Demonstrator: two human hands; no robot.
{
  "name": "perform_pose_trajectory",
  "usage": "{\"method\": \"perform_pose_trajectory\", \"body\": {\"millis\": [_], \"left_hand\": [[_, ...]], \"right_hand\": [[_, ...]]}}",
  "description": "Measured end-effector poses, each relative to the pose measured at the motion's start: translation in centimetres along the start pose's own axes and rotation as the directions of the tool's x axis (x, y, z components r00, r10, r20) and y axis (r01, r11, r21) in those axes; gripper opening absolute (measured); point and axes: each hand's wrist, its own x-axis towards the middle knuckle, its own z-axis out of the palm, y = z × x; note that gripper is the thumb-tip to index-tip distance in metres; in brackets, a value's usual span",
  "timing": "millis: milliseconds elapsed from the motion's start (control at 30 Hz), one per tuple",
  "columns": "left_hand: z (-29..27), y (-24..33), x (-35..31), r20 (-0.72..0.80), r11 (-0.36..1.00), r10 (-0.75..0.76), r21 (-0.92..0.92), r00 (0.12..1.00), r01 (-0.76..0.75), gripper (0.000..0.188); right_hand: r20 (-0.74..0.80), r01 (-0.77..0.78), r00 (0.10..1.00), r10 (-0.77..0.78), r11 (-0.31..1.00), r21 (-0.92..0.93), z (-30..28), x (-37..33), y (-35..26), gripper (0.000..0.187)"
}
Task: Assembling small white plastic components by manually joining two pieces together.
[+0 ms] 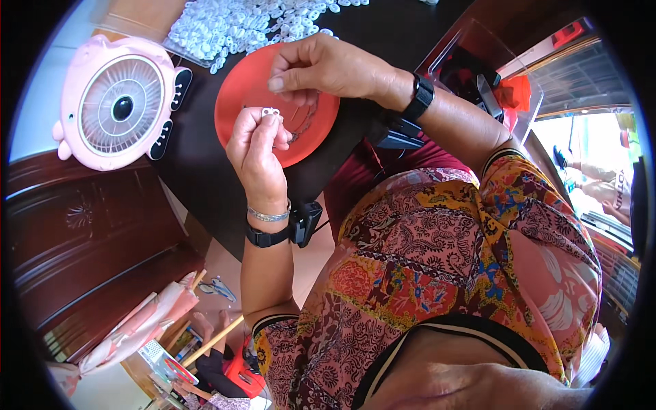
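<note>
My left hand [260,150] is closed in a pinch over a round red plate [239,85], with a small white two-holed plastic piece [270,111] sticking up between thumb and fingertips. Just above and to the right, my right hand [318,65] is bent with thumb and fingers drawn together. Whatever it holds, if anything, is too small to make out. Small dark pieces [306,124] lie in a curved line on the plate, partly behind the left hand's fingers. Beyond the plate spreads a heap of similar white plastic pieces [225,27].
A pink animal-shaped fan [123,106] stands left of the plate on the dark table [198,171]. To the right, a clear plastic box [471,48] holds dark and orange items. Dark wooden furniture [102,225] is at the left. Another person's legs [219,342] show at lower left.
</note>
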Motion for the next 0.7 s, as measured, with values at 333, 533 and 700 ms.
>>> {"method": "perform_pose_trajectory", "body": {"millis": [333, 533, 700], "left_hand": [[-0.2, -0.1, -0.3, 0.004, 1.0, 0.005, -0.025, 1.0, -0.005, 0.012], [0.0, -0.1, -0.2, -0.016, 1.0, 0.005, 0.004, 1.0, -0.005, 0.014], [0.0, -0.1, -0.1, -0.018, 1.0, -0.005, 0.004, 1.0, 0.005, 0.015]], "right_hand": [[0.001, 0.05, 0.999, -0.051, 0.991, 0.122, 2.1, -0.4, 0.5, 0.021], [0.004, 0.038, 0.999, -0.039, 0.99, 0.133, 1.8, -0.7, 0.2, 0.022], [-0.011, 0.066, 0.998, -0.065, 0.991, 0.118, 2.0, -0.7, 0.4, 0.021]]}}
